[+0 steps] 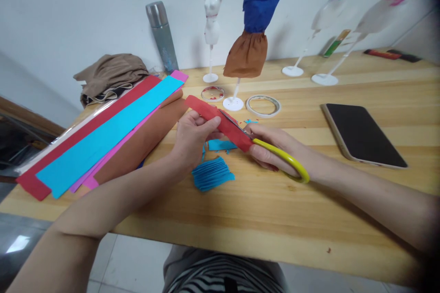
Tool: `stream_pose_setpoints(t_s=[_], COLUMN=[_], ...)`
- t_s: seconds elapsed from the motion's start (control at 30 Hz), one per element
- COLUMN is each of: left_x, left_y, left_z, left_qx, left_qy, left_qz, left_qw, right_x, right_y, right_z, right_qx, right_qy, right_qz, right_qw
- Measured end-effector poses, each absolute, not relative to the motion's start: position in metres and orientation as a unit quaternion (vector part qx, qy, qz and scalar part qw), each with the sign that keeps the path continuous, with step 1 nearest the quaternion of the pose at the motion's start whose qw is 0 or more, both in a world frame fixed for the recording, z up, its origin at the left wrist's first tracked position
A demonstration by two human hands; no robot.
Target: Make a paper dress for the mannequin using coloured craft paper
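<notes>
From where I stand, the person's left hand (195,135) pinches a red strip (202,106) between thumb and curled fingers, holding it up over the desk (292,224). The right hand (275,144) is wrapped around the yellow handle of the scissors (290,161), whose blades lie along the strip, pointing toward the left hand; I can't quite make out how far the blades are parted. Below, a pleated blue piece (212,175) lies on the desk, near a flat blue piece (222,145). Behind stands a mannequin (245,55) in a blue top and brown skirt, beside a tape ring (264,114).
</notes>
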State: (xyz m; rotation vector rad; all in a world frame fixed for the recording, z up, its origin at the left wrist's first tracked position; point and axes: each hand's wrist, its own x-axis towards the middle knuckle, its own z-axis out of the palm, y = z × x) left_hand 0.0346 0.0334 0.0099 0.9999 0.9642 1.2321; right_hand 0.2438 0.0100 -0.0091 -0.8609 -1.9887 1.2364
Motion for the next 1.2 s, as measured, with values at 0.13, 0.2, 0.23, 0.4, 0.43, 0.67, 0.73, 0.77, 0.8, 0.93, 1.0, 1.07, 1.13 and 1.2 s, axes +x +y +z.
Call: stream_pose_setpoints(t_s=[0.13, 0.2, 0.23, 0.4, 0.43, 0.67, 0.73, 0.77, 0.8, 0.93, 1.0, 1.07, 1.13, 1.2], left_x=[0.034, 0.034, 0.034, 0.033, 0.033, 0.032, 0.032, 0.031, 0.031, 0.029, 0.029, 0.029, 0.029, 0.03], left_y=[0.033, 0.033, 0.033, 0.035, 0.035, 0.036, 0.036, 0.036, 0.036, 0.038, 0.038, 0.039, 0.038, 0.037], left_z=[0.011, 0.01, 0.01, 0.009, 0.009, 0.01, 0.011, 0.011, 0.011, 0.011, 0.011, 0.011, 0.011, 0.012], left_qx=[0.427, 0.428, 0.43, 0.433, 0.434, 0.433, 0.429, 0.428, 0.428, 0.434, 0.436, 0.437, 0.44, 0.445], left_qy=[0.411, 0.41, 0.411, 0.406, 0.405, 0.409, 0.405, 0.403, 0.402, 0.402, 0.407, 0.411, 0.41, 0.407], left_qz=[0.542, 0.542, 0.541, 0.538, 0.538, 0.53, 0.528, 0.528, 0.528, 0.539, 0.541, 0.541, 0.539, 0.537], left_qw=[0.596, 0.595, 0.595, 0.598, 0.599, 0.604, 0.611, 0.613, 0.614, 0.6, 0.593, 0.59, 0.59, 0.591], right_x=[0.243, 0.243, 0.244, 0.245, 0.244, 0.237, 0.236, 0.235, 0.235, 0.233, 0.234, 0.237, 0.24, 0.242], right_y=[0.01, 0.01, 0.01, 0.011, 0.011, 0.009, 0.008, 0.008, 0.008, 0.005, 0.005, 0.006, 0.008, 0.01], right_z=[-0.011, -0.012, -0.012, -0.012, -0.012, -0.004, -0.002, -0.001, 0.0, 0.006, 0.006, 0.004, -0.001, -0.005], right_qx=[-0.318, -0.317, -0.318, -0.333, -0.339, -0.373, -0.37, -0.371, -0.372, -0.377, -0.376, -0.364, -0.351, -0.348], right_qy=[-0.746, -0.744, -0.745, -0.747, -0.747, -0.739, -0.739, -0.739, -0.739, -0.743, -0.747, -0.758, -0.767, -0.771], right_qz=[0.49, 0.492, 0.49, 0.48, 0.477, 0.467, 0.464, 0.462, 0.46, 0.45, 0.448, 0.449, 0.448, 0.445], right_qw=[0.32, 0.321, 0.321, 0.316, 0.316, 0.31, 0.32, 0.321, 0.323, 0.322, 0.315, 0.304, 0.297, 0.295])
